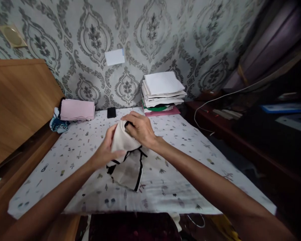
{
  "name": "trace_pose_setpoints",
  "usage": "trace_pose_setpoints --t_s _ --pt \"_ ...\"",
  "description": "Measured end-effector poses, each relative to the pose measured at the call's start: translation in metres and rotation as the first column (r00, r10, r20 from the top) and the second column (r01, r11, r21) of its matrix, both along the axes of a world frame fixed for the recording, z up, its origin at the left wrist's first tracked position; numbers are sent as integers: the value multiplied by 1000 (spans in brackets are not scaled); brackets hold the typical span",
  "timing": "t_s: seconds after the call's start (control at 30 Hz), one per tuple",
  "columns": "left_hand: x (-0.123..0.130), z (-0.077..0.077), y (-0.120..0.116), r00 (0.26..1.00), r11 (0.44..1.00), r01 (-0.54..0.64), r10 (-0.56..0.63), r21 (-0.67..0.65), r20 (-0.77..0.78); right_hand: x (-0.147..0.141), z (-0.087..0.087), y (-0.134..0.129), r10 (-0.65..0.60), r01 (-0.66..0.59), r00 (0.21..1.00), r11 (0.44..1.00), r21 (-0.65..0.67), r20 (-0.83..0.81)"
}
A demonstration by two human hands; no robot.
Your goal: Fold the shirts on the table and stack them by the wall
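A white cloth with black trim is bunched up over the middle of the table, its lower part hanging down to the tabletop. My left hand grips its left side, thumb across the front and fingers partly hidden behind the fabric. At the upper right of the bundle, my right hand is closed on the black-edged part, fingers bent into the folds. What kind of garment or cloth it is cannot be made out.
The table wears a white printed cover. Near the wall lie folded pink cloth, a black phone and a stack of folded white cloths. Patterned blue fabric sits at the left edge. A white cable curves along the right.
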State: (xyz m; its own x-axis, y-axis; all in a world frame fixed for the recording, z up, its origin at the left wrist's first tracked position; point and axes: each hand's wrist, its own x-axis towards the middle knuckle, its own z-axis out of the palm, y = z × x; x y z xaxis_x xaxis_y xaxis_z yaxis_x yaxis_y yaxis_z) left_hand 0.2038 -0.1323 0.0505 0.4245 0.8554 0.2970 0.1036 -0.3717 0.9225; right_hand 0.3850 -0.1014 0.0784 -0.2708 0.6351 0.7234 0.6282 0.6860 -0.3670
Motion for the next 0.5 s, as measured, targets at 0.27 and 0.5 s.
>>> trace_pose_setpoints --t_s 0.27,0.5 --pt "-54 -61 15 946 977 -199 173 -70 -274 0 68 -43 -253 305 940 924 232 -228" --pt "-117 52 8 976 981 -195 193 -4 -104 36 125 -85 -238 410 859 850 331 -454"
